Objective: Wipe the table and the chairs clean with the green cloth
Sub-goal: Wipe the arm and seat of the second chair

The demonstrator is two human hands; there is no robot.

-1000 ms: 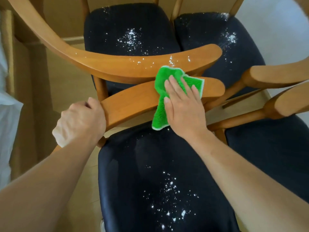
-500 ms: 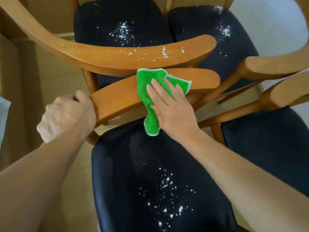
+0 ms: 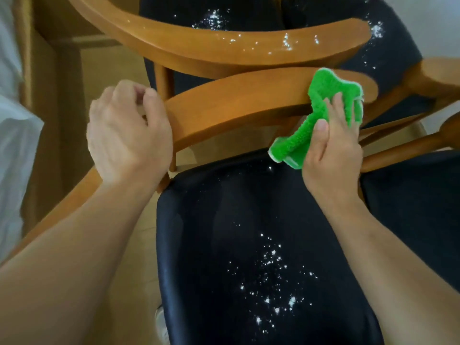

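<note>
You are working at the near chair's curved wooden backrest (image 3: 239, 100), whose long axis runs left to right across the view and rises slightly toward its right end. Your right hand (image 3: 331, 148) is pressing the green cloth (image 3: 321, 113) against the right part of that backrest, fingers lying flat over the cloth and the thumb pinching its lower fold. The cloth is draping over the rail's near edge, its length running from the top of the backrest down and to the left, with the lower corner hanging just above the dark seat (image 3: 249, 245). Your left hand (image 3: 129, 135) is sitting at the backrest's left end with its fingers curled; whether it is actually gripping the wood, you cannot tell, as the hand is blurred. White crumbs (image 3: 271, 277) are lying scattered on the seat below the backrest. Beyond the backrest, a second chair's rail (image 3: 224, 46) is carrying white specks as well, and its dark seat (image 3: 224, 18) behind shows more.
</note>
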